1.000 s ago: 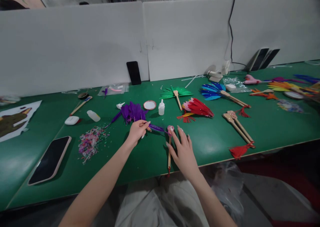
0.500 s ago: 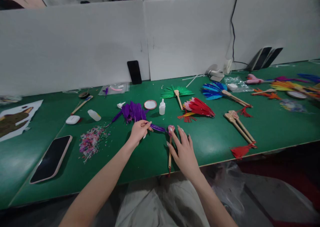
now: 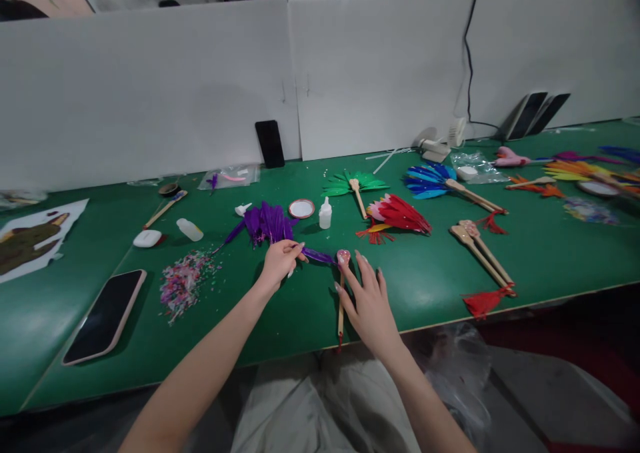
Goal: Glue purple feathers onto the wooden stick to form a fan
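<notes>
My left hand pinches a single purple feather whose tip points right, toward the pink head of a wooden fan handle. That handle lies on the green table with its red tassel at the front edge. My right hand rests flat beside it, fingers spread, thumb against the stick. Behind my left hand lies a pile of purple feathers.
A small glue bottle and a round lid stand behind the handle. Finished green, red and blue feather fans lie to the right, with bare handles. Sequins and a phone lie left.
Almost nothing has moved. My left hand has edged the purple feather a little closer to the head of the handle; my right hand stays flat on the table.
</notes>
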Motion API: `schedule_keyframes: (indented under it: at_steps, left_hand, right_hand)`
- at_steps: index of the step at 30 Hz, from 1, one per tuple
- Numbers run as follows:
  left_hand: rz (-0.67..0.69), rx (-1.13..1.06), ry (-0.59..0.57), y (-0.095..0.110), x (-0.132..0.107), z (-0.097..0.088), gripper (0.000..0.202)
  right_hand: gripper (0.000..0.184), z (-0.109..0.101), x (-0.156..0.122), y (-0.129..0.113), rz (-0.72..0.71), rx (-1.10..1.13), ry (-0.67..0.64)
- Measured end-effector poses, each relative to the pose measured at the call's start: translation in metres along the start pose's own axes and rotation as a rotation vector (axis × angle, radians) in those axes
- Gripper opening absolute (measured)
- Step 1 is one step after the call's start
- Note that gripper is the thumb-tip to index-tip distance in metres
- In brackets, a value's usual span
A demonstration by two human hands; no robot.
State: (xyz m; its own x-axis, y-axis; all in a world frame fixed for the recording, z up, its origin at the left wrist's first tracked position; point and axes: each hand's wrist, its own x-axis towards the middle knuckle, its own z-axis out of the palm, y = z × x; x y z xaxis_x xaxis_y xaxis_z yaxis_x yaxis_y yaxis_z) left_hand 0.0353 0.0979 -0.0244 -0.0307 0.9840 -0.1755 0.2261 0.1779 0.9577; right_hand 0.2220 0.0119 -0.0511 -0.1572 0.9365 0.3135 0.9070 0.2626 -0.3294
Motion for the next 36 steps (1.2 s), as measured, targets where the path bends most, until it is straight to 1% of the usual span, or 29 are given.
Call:
schedule_keyframes:
  at_steps: [8, 18, 25, 31, 36]
  left_hand:
    - [-0.003, 0.003, 0.003, -0.0029, 0.0006, 0.0, 0.023]
    - [-0.013, 0.019, 0.005, 0.0003, -0.001, 0.0007, 0.023]
    - [0.002, 0.009, 0.011, -0.0022, 0.0001, 0.0008, 0.024]
    - [0.026, 0.027, -0.007, -0.0041, -0.0002, 0.0008, 0.027]
    - [0.042, 0.062, 0.002, -0.0062, 0.0012, -0.0067, 0.032]
  right_hand:
    - [0.045, -0.0011, 0.0003, -0.0011, -0.004, -0.024, -0.006]
    - [0.046, 0.0016, 0.0007, -0.0009, -0.001, -0.05, 0.014]
    - [0.044, 0.0036, 0.0012, -0.0004, 0.004, -0.052, 0.022]
    - [0.043, 0.0048, 0.0009, 0.0003, 0.008, -0.036, 0.03]
    - [0.045, 0.0048, -0.0002, 0.0007, -0.011, -0.02, 0.044]
